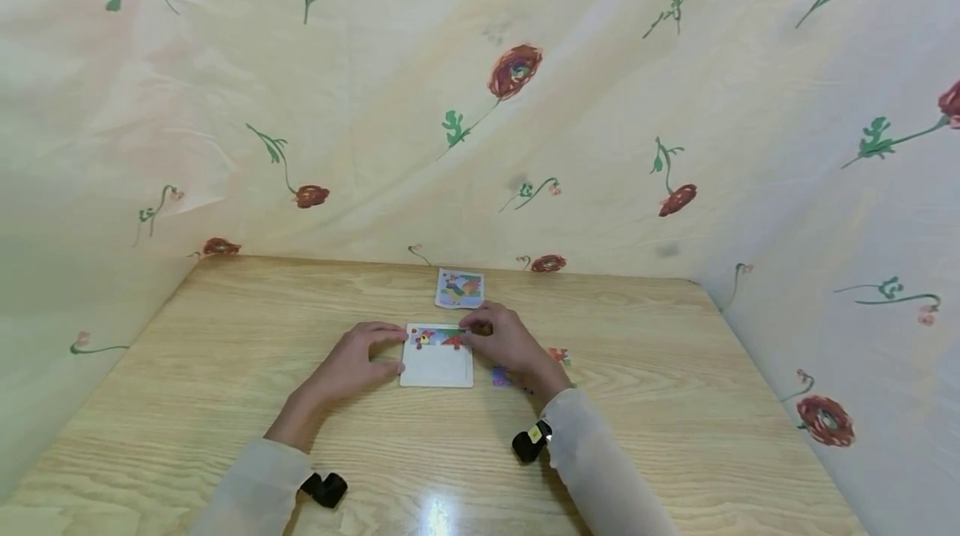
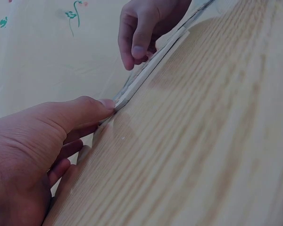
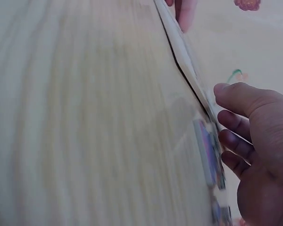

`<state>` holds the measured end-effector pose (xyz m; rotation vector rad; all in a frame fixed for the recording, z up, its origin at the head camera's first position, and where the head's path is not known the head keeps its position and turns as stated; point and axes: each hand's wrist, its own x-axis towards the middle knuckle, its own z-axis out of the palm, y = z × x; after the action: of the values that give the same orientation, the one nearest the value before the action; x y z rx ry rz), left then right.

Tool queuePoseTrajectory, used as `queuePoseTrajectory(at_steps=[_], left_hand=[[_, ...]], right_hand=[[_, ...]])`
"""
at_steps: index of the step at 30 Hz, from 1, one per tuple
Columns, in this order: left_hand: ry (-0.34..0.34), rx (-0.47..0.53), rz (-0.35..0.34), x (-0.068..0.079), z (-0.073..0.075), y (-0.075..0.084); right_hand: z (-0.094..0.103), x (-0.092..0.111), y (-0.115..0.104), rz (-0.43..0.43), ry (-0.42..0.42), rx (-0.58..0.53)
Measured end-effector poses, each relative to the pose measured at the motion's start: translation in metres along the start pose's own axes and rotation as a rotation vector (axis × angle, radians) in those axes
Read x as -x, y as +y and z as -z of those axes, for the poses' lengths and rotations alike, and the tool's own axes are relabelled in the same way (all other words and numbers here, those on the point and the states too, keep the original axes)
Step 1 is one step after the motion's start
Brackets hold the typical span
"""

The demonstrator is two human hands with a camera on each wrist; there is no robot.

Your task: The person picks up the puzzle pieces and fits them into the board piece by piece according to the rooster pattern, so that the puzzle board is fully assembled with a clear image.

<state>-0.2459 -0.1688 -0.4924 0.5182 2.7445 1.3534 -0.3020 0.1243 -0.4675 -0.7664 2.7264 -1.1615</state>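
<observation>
A white puzzle tray (image 1: 437, 368) lies flat on the table, with a row of colourful puzzle pieces (image 1: 431, 338) along its far side. My left hand (image 1: 356, 361) touches the tray's left edge, thumb at the near part and index finger by the far corner. In the left wrist view the left thumb (image 2: 92, 109) rests against a tray corner. Over the far right corner my right hand (image 1: 510, 340) bends its fingertips down to the pieces there. The right wrist view shows no piece between thumb and fingers; the exact contact is hidden.
A small picture card (image 1: 460, 289) of a coloured figure lies behind the tray. Loose puzzle pieces (image 1: 500, 377) are on the wood table (image 1: 360, 453) right of the tray, partly under the right forearm. Flowered cloth (image 1: 390, 102) hangs behind and along both sides.
</observation>
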Motion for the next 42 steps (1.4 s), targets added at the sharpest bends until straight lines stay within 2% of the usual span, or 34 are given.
queuePoseTrajectory(at_steps=[7,15,20,29,42], left_hand=[[0.001,0.005,0.001,0.001,-0.001,-0.001],[0.0,0.001,-0.008,0.001,-0.001,0.001],[0.0,0.0,-0.008,0.001,0.0,0.002],[-0.002,0.005,-0.004,0.002,0.0,0.003],[0.001,0.014,-0.004,0.001,0.0,0.001]], right_hand=[[0.019,0.018,0.012,-0.04,0.037,-0.012],[0.037,0.041,0.022,-0.021,0.039,0.053],[0.042,0.05,0.025,-0.059,0.018,0.065],[0.04,0.05,0.029,-0.026,0.012,0.062],[0.035,0.045,0.028,-0.046,0.027,0.11]])
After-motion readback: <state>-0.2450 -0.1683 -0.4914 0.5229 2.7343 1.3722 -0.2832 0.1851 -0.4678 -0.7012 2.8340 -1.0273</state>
